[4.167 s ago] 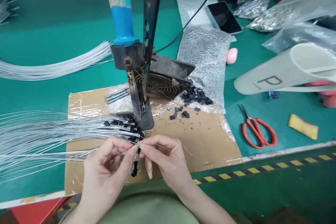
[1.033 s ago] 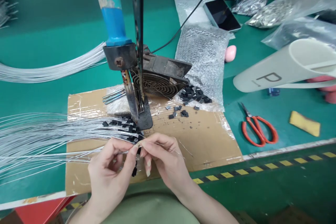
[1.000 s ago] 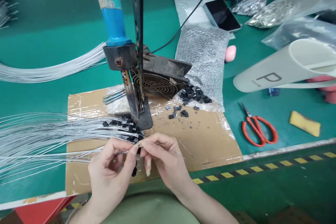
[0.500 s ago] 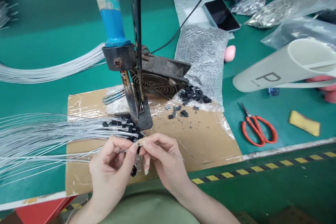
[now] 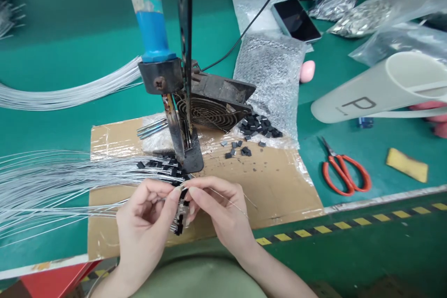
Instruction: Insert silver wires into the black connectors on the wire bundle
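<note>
In the middle foreground my left hand [image 5: 148, 223] is closed in a pinch, thumb and forefinger on the end of a thin wire; a tiny pale piece [image 5: 182, 187] shows at the fingertips. My right hand [image 5: 223, 212] meets it there, also pinched, with a thin silvery wire [image 5: 228, 201] running back across its fingers. Just beyond the hands, a soldering iron [image 5: 152, 32] with a blue handle points down in a clamp towards a black plate [image 5: 194, 160]. White wires with black connectors [image 5: 164, 164] lie beside the left hand; more black ends sit partly hidden between the hands.
Behind the iron stands a black fan [image 5: 209, 109]. Loose black pieces [image 5: 258, 126] lie on cardboard [image 5: 279, 186] and bubble wrap [image 5: 268, 65]. To the right are red-handled scissors [image 5: 345, 174], a yellow sponge [image 5: 407, 165], a white cup [image 5: 366, 88] and a phone [image 5: 296, 19].
My hands have shifted slightly apart, and the right fingers have drawn back a little from the left fingertips. More of the black-ended pieces between the hands now shows.
</note>
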A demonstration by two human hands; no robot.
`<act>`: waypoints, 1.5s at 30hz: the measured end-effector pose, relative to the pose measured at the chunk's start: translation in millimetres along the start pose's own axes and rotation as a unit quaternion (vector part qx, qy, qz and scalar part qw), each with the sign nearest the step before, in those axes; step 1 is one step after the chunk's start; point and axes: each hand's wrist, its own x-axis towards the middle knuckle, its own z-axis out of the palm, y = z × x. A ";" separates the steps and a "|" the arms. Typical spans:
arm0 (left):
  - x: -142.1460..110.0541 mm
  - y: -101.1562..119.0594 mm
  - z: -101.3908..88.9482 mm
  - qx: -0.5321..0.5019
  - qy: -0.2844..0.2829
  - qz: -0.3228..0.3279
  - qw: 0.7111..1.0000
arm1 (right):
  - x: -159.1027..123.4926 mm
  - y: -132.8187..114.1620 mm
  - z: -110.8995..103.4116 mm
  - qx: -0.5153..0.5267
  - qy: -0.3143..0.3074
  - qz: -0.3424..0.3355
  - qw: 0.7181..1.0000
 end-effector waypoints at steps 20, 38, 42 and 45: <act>-9.0 -6.6 5.4 -0.009 0.011 0.018 1.000 | 0.2 -0.9 7.1 0.019 0.032 0.001 0.999; -5.0 -4.1 7.1 -0.021 0.036 0.008 0.999 | 0.4 1.5 4.5 0.015 0.017 -0.002 1.000; -5.6 -4.4 5.8 -0.012 0.036 0.015 0.999 | -0.2 -1.9 5.2 -0.017 0.023 -0.014 0.999; -7.0 -4.1 4.9 -0.007 0.029 0.026 0.999 | 0.0 -4.6 6.7 -0.019 0.029 -0.012 0.999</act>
